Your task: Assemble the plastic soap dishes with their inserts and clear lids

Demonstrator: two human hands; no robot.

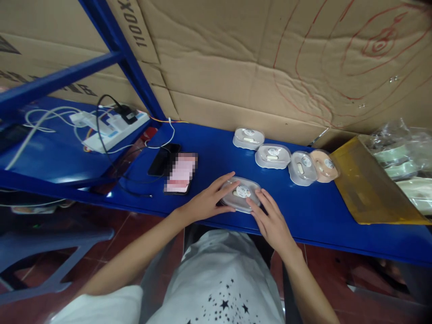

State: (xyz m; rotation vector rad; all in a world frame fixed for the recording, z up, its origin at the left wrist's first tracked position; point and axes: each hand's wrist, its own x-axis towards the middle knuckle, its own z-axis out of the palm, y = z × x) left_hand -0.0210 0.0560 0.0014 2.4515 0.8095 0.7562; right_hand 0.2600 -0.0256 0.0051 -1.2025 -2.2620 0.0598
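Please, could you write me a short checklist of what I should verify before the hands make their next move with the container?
1. Left hand on the container: ok, it touches the left end.
2. Right hand on the container: ok, it touches the right end.
3. Firm grip: cannot tell from this view.
4. Container fully closed: cannot tell, the hands hide part of its edge.
5. Round label facing up: ok, though its print is too small to read.
6. Four other containers away from the hands: ok, they stand farther back, to the right.
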